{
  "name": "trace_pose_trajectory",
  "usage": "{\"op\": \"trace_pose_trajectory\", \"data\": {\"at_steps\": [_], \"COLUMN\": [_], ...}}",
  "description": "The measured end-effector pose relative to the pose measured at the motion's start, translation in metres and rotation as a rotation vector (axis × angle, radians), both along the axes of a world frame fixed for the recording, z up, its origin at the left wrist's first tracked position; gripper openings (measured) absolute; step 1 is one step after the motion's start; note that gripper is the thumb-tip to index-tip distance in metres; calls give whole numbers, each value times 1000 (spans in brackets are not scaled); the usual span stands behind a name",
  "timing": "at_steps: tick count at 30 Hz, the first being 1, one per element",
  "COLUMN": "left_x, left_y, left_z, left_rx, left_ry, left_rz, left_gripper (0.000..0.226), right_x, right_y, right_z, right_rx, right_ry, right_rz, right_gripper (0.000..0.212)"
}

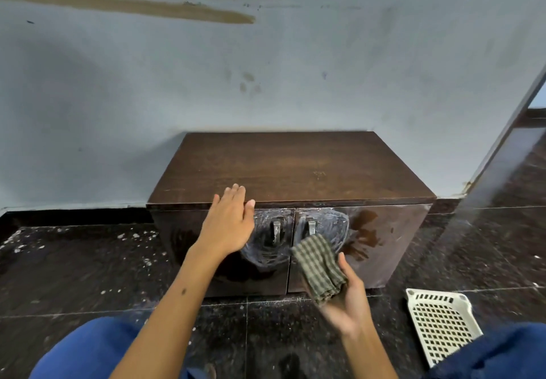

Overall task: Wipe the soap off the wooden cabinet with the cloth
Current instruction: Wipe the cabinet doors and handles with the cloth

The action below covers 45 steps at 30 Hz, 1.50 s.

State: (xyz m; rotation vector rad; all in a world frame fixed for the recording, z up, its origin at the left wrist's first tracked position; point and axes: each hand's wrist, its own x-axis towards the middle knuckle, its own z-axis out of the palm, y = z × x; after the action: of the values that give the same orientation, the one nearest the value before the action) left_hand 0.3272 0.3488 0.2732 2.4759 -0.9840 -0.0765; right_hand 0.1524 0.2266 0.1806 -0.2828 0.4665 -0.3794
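My right hand (344, 299) lies palm up, its fingers curled under the folded checked cloth (319, 266) with the thumb raised beside it, so I have the cloth cradled in a loose hold. The cloth's upper end reaches up in front of the right door, just under the right handle (311, 227); I cannot tell whether it touches the wood. My left hand (229, 225) is flat, fingers straight and together, the fingertips (235, 191) laid over the front edge of the wooden cabinet (295, 166) and the palm against the top of the left door. White soap (334, 225) swirls cover the middle of both doors around the left handle (276, 231) and the right one. The cabinet stands against a grey wall (177, 83) on a dark speckled floor (74, 275). A white plastic basket (440, 322) lies on the floor to the right, near my blue-clad knee (502, 352).
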Motion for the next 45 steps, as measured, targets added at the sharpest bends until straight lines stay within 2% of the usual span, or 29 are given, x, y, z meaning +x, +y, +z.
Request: {"op": "trace_pose_trajectory", "data": {"at_steps": [1,4,7,9,12,17,19,22,24,28,33,38,39,42,43,45], "left_x": [3,13,13,8,3,7,8,7,7,9,7,8,7,6,6,5], "left_y": [-6,-18,-30,-42,-53,-57,-56,-55,-55,-55,-55,-55,-55,-55,-55,-56], "left_z": [-2,-10,-17,-22,-29,-40,-41,-44,-47,-49,-48,-50,-50,-51,-52,-55], "left_rx": [37,127,173,184,200,208,181,159,143,112,85,95,97,91,90,90], "left_ry": [-60,-187,-252,-303,-382,-455,-442,-429,-441,-448,-428,-456,-461,-467,-469,-475], "left_rz": [-15,-18,-30,-77,-134,-173,-179,-186,-178,-171,-173,-165,-165,-160,-154,-144], "left_gripper": [53,53,53,54,63,81,81,80,77,74,77,72,71,67,66,63], "right_x": [-1,12,37,56,76,90,86,81,83,87,84,86,84,84,87,92], "right_y": [-7,-18,-9,-9,-17,-11,-22,-32,-27,-23,-26,-27,-32,-30,-26,-19], "right_z": [-1,-3,-3,-16,-35,-59,-64,-62,-63,-68,-63,-64,-64,-61,-60,-63], "right_rx": [-58,-341,-915,-1212,-1532,-2081,-2067,-1859,-1917,-2188,-1992,-2298,-2266,-1946,-1917,-2079], "right_ry": [15,235,595,688,716,747,823,947,925,842,987,842,867,997,994,885], "right_rz": [-41,-353,-736,-878,-914,-744,-778,-861,-840,-725,-833,-755,-778,-866,-872,-807], "right_gripper": [64,47,41,40,37,45,43,40,40,43,39,43,42,40,41,43]}}
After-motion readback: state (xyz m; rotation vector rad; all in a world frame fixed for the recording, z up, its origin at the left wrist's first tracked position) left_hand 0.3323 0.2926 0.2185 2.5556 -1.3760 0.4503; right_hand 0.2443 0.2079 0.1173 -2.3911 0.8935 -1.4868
